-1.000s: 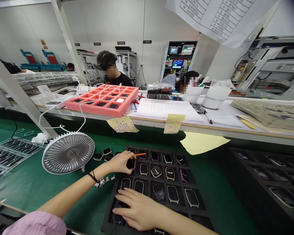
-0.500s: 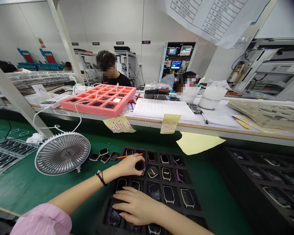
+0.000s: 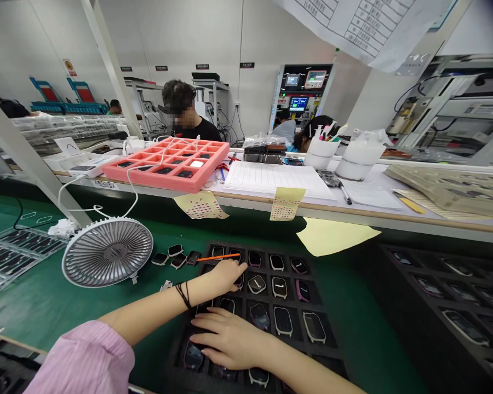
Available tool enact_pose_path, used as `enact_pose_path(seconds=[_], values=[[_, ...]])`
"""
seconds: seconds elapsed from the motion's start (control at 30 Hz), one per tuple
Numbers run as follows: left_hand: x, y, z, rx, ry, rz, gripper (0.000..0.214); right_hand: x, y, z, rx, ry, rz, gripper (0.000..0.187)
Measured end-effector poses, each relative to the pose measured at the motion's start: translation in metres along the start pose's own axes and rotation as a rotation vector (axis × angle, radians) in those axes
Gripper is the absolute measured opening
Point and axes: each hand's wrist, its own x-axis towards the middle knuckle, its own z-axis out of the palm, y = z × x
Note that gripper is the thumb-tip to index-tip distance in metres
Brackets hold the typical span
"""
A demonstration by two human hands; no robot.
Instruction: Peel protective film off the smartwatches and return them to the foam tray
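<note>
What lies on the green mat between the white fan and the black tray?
A few loose watch bodies lie there in a small cluster; the head view shows them.

White walls (image 3: 189,33) behind a green-topped bench (image 3: 45,306).

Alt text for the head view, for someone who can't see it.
Both hands are on a black tray of smartwatches on a green mat: the left hand touches a watch, an orange stick by its knuckles, and the right hand lies flat across the near rows. A fan sits left; a pink tray sits on the shelf behind.
</note>
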Motion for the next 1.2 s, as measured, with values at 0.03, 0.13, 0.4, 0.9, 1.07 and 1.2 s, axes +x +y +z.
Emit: enact_pose_path(seconds=[0.03, 0.13, 0.4, 0.9, 1.07, 1.2], values=[[-0.001, -0.002, 0.000, -0.001, 0.008, 0.009, 0.047, 0.000, 0.000, 0.000, 0.004, -0.001, 0.000, 0.036], [-0.005, -0.010, 0.000, -0.021, 0.032, 0.046, 0.040, 0.000, 0.000, 0.001, 0.017, 0.001, 0.001, 0.035], [-0.013, -0.011, 0.003, 0.003, 0.083, 0.157, 0.038, -0.001, 0.001, 0.002, 0.025, 0.001, 0.000, 0.036], [-0.005, -0.014, -0.003, -0.071, 0.106, 0.193, 0.054, -0.002, 0.002, 0.000, -0.045, 0.001, -0.031, 0.034], [-0.041, -0.031, -0.025, -0.452, 0.269, 0.063, 0.042, -0.004, -0.005, 0.000, -0.117, 0.042, -0.123, 0.032], [-0.087, -0.030, -0.029, -0.431, 0.263, 0.022, 0.035, -0.003, -0.016, 0.005, -0.183, 0.199, -0.292, 0.027]])
